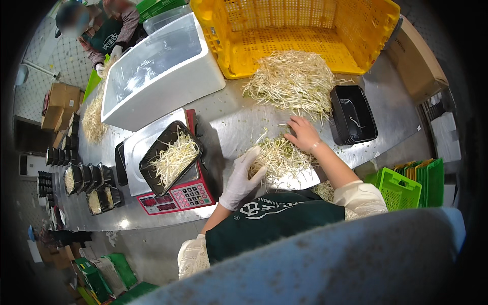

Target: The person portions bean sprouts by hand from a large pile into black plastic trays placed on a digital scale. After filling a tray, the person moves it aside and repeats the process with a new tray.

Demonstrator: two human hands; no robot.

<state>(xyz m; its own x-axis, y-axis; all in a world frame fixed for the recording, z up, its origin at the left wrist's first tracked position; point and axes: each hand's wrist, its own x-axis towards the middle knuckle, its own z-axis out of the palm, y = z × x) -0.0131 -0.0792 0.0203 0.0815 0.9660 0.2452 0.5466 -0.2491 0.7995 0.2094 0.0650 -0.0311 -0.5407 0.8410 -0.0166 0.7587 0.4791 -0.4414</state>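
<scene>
White-gloved and half-open, the left hand (244, 177) cups the nearer sprouts (285, 161); the right hand (305, 135), fingers loosely spread, seems to touch their far side. Pale, tangled, they heap near the table's front edge.

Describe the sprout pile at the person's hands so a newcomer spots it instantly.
On the metal table, find the yellow crate and the large sprout heap at its mouth. Below it in view lies a smaller sprout pile. Unlike that heap, it sits between the white-gloved left hand and the right hand.
</scene>
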